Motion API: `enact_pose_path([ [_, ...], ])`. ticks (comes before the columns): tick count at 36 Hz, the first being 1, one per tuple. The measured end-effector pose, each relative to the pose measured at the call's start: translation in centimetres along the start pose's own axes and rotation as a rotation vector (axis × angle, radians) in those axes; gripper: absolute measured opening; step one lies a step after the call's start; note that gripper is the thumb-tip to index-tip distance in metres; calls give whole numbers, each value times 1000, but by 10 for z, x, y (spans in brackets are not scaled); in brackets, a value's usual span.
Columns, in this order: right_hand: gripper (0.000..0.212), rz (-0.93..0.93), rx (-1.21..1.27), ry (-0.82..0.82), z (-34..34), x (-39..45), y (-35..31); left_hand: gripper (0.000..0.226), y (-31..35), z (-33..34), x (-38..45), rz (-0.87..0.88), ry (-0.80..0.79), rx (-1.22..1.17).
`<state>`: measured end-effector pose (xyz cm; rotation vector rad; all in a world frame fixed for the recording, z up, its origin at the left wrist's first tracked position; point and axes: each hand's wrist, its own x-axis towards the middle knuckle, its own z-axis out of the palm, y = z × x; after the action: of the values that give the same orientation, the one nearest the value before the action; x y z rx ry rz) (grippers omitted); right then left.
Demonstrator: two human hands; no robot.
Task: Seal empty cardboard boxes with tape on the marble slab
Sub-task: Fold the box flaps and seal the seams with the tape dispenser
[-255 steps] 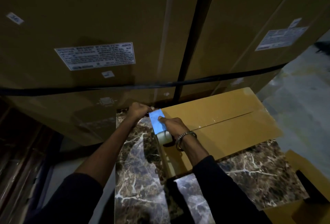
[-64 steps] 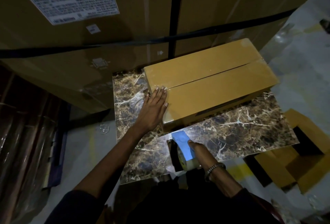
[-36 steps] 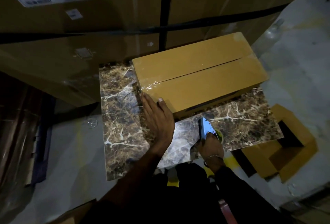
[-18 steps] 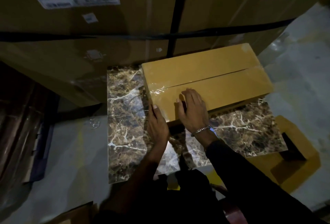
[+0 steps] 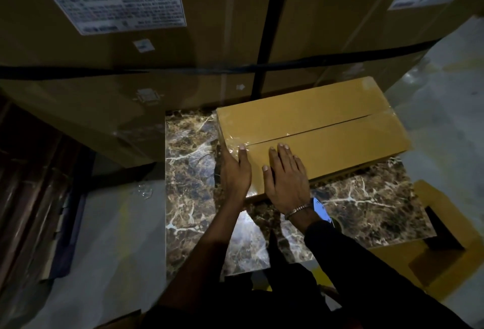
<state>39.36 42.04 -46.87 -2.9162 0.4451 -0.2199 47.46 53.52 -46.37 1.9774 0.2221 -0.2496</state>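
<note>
dim stacks of large labelled cartons [image 5: 157, 40] rise behind a brown marble slab [image 5: 191, 171], where a closed cardboard box [image 5: 327, 129] lies at the far right side. both hands rest flat with straight fingers on its near left corner: left hand [image 5: 235, 174] along the taped end (clear tape [image 5: 233, 142] glints there), right hand [image 5: 286, 179] on the top flap. a blue tape dispenser [image 5: 320, 209] peeks out behind the right wrist.

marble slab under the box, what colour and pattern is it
Dark brown marble slab with white and tan veining, seen in the head view.
</note>
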Motion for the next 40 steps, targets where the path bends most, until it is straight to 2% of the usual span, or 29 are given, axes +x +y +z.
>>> enact_pose_path([
  [2,57,2,-3,-6,-1,0,0,67,-8,-1,11,-55,-15,-3],
  [5,57,-4,3,10,-1,0,0,86,-8,-3,24,-118,-11,68],
  [6,57,-5,6,16,0,0,0,86,-5,-3,27,-89,14,95],
  [10,57,-4,1,5,1,0,1,80,24,-7,44,212,133,214],
  [14,57,-7,16,3,0,1,2,82,33,-1,77,332,70,287],
  [17,57,-5,25,-1,0,3,2,81,31,3,89,250,-3,257],
  [24,58,9,24,-24,-1,3,1,80,14,-1,111,-12,-17,72],
  [27,59,13,26,-41,-3,3,1,94,16,-4,113,-169,-92,141],
  [29,58,16,36,-45,-4,3,0,99,19,-4,114,-96,-4,259],
  [32,58,15,31,-46,-5,2,0,85,25,-6,114,191,134,328],
  [34,58,14,30,-42,-4,3,0,70,27,-4,116,299,68,354],
  [36,57,18,31,-38,-4,3,0,58,28,-2,120,275,1,337],
  [40,57,18,49,-41,-6,4,0,45,37,1,126,136,21,251],
])
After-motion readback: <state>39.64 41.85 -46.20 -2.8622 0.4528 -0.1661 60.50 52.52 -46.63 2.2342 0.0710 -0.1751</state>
